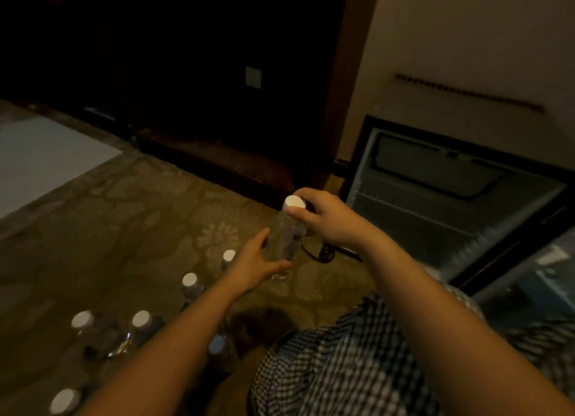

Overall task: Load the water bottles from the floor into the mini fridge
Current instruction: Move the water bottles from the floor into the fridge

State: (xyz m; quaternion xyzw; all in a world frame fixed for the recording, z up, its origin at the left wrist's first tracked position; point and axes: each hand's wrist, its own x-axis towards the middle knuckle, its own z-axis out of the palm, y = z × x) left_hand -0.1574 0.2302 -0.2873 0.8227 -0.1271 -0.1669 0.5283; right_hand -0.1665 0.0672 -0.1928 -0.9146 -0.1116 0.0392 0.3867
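Bottle (284, 235) upright between both hands, near open fridge (451, 191) | left hand (255, 264) fingers curled round its base | right hand (326, 218) fingers pinching cap (294, 201) | spare bottles (189, 283) on floor (124, 213)

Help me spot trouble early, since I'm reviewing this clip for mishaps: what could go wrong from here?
The right hand pinches the held bottle at its white cap; a twist could loosen it. The left hand grips its lower part, and that forearm crosses close over the standing bottles; it might topple one. A dark cord lies on the carpet by the open mini fridge and could snag.
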